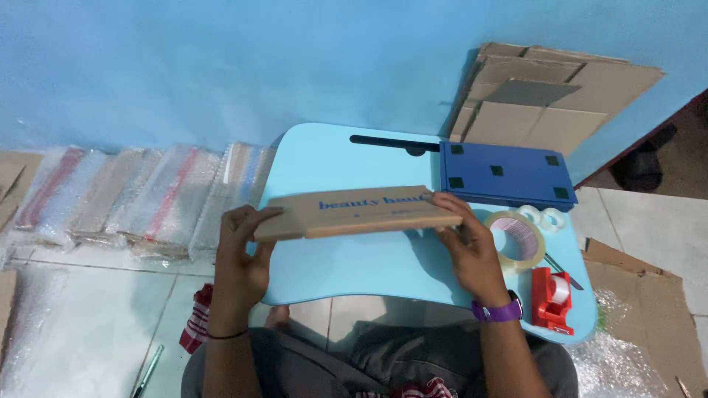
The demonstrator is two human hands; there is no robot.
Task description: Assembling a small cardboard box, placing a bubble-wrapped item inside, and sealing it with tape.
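A flat brown cardboard box (pixel 361 212) with blue print is held level above a light blue lap table (pixel 346 158). My left hand (pixel 243 247) grips its left end, thumb on top. At the right end, my right hand (pixel 468 243) holds it, with a purple watch on the wrist. The box is folded flat and tilts slightly toward me.
On the table's right side lie a big roll of clear tape (pixel 520 236), a red tape dispenser (pixel 553 298), two small tape rolls (pixel 542 217) and a dark blue box (pixel 505 173). Bubble-wrapped packages (pixel 133 195) line the wall at left. Flattened cartons (pixel 538 92) lean at the back right.
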